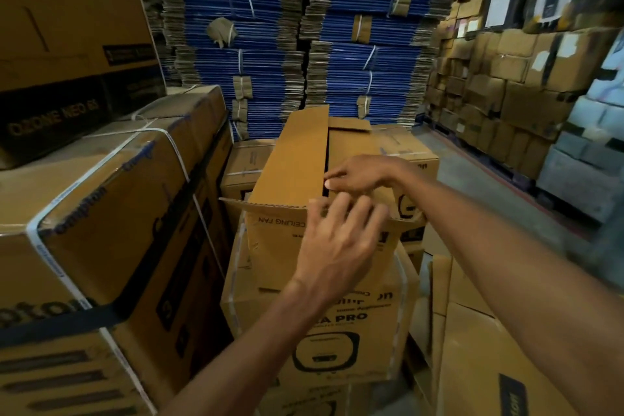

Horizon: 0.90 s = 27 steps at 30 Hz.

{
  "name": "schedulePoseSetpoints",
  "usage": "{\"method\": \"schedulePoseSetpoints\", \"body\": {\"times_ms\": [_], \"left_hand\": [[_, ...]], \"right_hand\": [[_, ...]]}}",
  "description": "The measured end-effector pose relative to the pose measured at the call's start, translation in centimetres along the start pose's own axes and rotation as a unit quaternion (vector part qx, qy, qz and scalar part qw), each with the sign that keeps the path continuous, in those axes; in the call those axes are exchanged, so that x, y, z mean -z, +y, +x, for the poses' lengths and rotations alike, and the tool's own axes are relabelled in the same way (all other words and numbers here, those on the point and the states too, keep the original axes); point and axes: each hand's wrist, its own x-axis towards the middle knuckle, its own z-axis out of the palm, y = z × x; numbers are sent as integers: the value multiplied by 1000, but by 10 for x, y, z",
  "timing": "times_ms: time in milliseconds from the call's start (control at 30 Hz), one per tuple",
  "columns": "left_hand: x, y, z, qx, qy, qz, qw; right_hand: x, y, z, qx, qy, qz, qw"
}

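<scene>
A tall brown cardboard box (280,246), printed "CEILING FAN" upside down, stands on top of another carton in the middle. Its long left flap (293,162) lies folded over the top, and its right flap (351,142) meets it along a dark narrow gap. My right hand (361,176) lies on the right flap with straight fingers touching its edge at the gap. Just in front of the box's near top edge, my left hand (337,240) has spread, straight fingers whose tips reach the top edge, and it holds nothing.
The carton below (337,331) is strapped and printed "PRO". Large strapped cartons (101,213) crowd the left. Tall stacks of flattened blue cartons (256,44) fill the back. Shelved boxes (506,94) line the right beyond a floor aisle (472,172). Flat cardboard (472,365) lies lower right.
</scene>
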Motion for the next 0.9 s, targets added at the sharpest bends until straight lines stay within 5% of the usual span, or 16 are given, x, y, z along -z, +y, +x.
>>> {"method": "schedulePoseSetpoints", "body": {"times_ms": [100, 233, 333, 433, 533, 733, 900], "left_hand": [[12, -21, -14, 41, -63, 7, 997], [38, -36, -25, 23, -158, -46, 986], [52, -32, -23, 69, -278, -82, 955], [57, -33, -25, 87, -360, -186, 910], [51, -39, -34, 138, -331, -339, 870], [13, -62, -45, 253, -300, -317, 864], [-2, -81, -34, 229, -333, -318, 858]], "right_hand": [[-20, 9, -5, 25, -42, 43, 998], [-55, 20, -5, 34, 28, 82, 996], [-73, 20, -9, 21, 121, 135, 983], [-87, 13, -22, 31, 119, 102, 987], [-94, 10, -36, 44, 88, 48, 994], [-102, 8, -33, 31, 113, -63, 991], [-105, 7, -37, 28, 124, -71, 989]]}}
